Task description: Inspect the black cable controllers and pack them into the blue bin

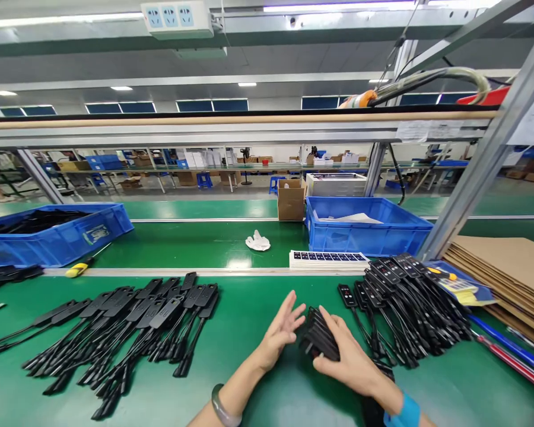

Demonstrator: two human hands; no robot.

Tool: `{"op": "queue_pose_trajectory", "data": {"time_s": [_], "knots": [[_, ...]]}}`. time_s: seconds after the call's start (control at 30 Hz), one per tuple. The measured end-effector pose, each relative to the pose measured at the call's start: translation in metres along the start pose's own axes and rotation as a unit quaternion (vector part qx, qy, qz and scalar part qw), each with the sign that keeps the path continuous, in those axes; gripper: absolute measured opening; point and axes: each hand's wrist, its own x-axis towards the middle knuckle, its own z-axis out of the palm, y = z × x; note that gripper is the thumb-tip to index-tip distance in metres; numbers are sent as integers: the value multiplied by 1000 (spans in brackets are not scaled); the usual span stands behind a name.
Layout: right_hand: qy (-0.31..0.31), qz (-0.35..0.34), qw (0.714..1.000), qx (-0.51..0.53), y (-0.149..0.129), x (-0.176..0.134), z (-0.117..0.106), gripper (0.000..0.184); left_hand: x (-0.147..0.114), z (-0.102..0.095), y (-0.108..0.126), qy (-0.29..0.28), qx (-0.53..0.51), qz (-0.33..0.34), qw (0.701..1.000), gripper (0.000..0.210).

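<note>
My right hand is closed around a stack of black cable controllers, a little blurred, with cables hanging down below the wrist. To the left of that stack, my left hand has its fingers apart and holds nothing. A heap of black controllers with button faces and cables lies on the green bench to the right. On the left, several plain-faced black controllers are spread out with their cables toward me.
Sticker sheets lie behind my hands, before a blue bin. A white glove rests mid-bench. At left stand another blue bin and a yellow-handled screwdriver. Cardboard sheets and pens lie at right.
</note>
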Motion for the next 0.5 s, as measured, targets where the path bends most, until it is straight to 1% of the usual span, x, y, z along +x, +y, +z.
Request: {"op": "queue_pose_trajectory", "data": {"time_s": [0.03, 0.07, 0.1, 0.13, 0.17, 0.2, 0.23, 0.27, 0.33, 0.37, 0.4, 0.47, 0.5], "knots": [[-6, 19, 994, 103, 0, 0, -9, 84, 1, -3, 0, 40, 3, 0, 999, 87], [-10, 38, 977, 209, 0, -1, -17, 78, 1, -7, 2, 74, 28, -7, 997, 81], [-13, 53, 950, 306, 0, -3, -25, 75, 1, -10, 4, 99, 76, -21, 992, 75], [-14, 62, 919, 388, 1, -6, -33, 79, 1, -12, 7, 113, 143, -38, 982, 71], [-13, 65, 891, 449, 1, -10, -41, 87, 0, -14, 9, 117, 227, -53, 965, 70], [-11, 62, 870, 488, 1, -17, -49, 93, -1, -16, 11, 108, 323, -65, 938, 70], [-9, 58, 860, 507, 1, -25, -57, 98, -2, -17, 12, 88, 417, -71, 902, 72], [2, 58, 858, 510, 2, -36, -67, 101, -3, -19, 12, 54, 488, -77, 867, 74], [52, 73, 870, 485, 3, -65, -92, 103, -5, -24, 6, 13, 573, -89, 815, 75], [92, 88, 878, 461, 4, -85, -107, 103, -5, -28, 0, -2, 599, -87, 796, 74], [144, 104, 884, 434, 5, -107, -125, 102, -6, -33, -8, -13, 619, -77, 782, 74], [266, 132, 880, 372, 10, -160, -163, 99, -5, -44, -27, -18, 645, -50, 762, 76], [331, 140, 870, 338, 14, -189, -182, 96, -5, -48, -36, -11, 653, -35, 757, 77]]}}
